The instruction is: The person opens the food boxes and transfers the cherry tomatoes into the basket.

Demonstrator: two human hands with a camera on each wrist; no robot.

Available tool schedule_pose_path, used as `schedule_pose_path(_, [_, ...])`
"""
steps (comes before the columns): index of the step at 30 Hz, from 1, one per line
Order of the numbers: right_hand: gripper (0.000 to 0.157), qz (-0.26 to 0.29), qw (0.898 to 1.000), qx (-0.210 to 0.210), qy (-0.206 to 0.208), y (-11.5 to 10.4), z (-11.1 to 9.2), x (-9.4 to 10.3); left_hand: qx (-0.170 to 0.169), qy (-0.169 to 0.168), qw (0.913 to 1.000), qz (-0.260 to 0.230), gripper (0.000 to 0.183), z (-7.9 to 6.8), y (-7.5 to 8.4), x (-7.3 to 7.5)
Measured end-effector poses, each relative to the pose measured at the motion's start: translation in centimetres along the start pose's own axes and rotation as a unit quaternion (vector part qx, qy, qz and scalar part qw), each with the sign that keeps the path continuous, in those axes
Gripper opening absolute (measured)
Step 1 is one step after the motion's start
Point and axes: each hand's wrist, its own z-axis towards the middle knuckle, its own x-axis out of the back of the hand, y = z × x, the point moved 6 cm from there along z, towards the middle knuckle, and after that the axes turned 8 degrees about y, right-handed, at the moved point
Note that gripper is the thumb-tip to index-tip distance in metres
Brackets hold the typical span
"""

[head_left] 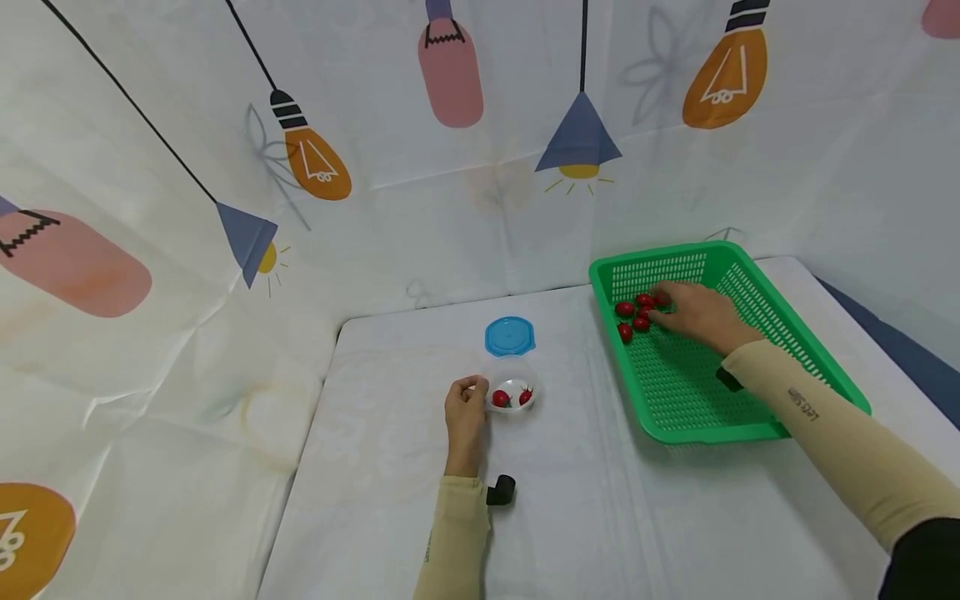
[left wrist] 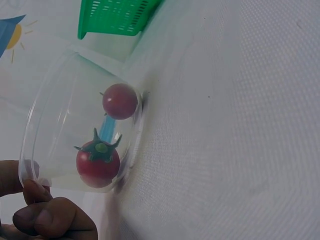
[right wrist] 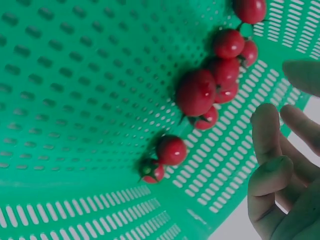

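With thumb and fingers, my left hand (head_left: 465,421) pinches the rim of a small clear plastic cup (left wrist: 60,110) on the table. Two cherry tomatoes lie inside it; one tomato (left wrist: 98,162) shows its green calyx toward the left wrist camera. My right hand (head_left: 703,317) reaches into a green perforated basket (head_left: 675,435), fingertips close to several cherry tomatoes (head_left: 625,309) at its far left end. In the right wrist view, the fingers (right wrist: 266,130) are spread and loosely bent beside a tomato cluster (right wrist: 196,92), and no tomato shows between them.
A round blue lid (head_left: 510,336) lies on the white-covered table (head_left: 390,392) just behind the cup. Printed cloth (head_left: 420,225) hangs behind the table and along its left side. The basket's raised walls surround the right hand.
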Motion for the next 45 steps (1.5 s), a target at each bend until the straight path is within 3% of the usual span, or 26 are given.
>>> schedule_pose_path(8, [0.041,0.024,0.998,0.02,0.057,-2.3,0.0,0.9,-0.012,0.0,0.9999,-0.011,0.026,-0.1,0.1,-0.1])
schedule_pose_path(20, [0.039,0.069,0.99,0.067,0.107,-7.8,-0.1,2.6,-0.023,0.008,0.9997,-0.007,0.026,-0.1,0.1,0.0])
schedule_pose_path(28, [0.041,0.107,0.989,0.051,0.093,-10.3,-0.5,2.6,-0.021,0.006,0.9997,-0.006,0.026,-0.2,0.1,0.1])
schedule_pose_path(39, [0.04,0.102,0.987,0.088,0.085,-14.3,-2.3,2.8,-0.022,0.004,0.9997,-0.006,0.028,-0.2,0.2,0.1])
schedule_pose_path(45, [0.041,0.121,0.985,0.087,0.09,-16.7,-3.2,3.2,-0.023,0.006,0.9997,-0.005,0.029,-0.2,0.2,0.1])
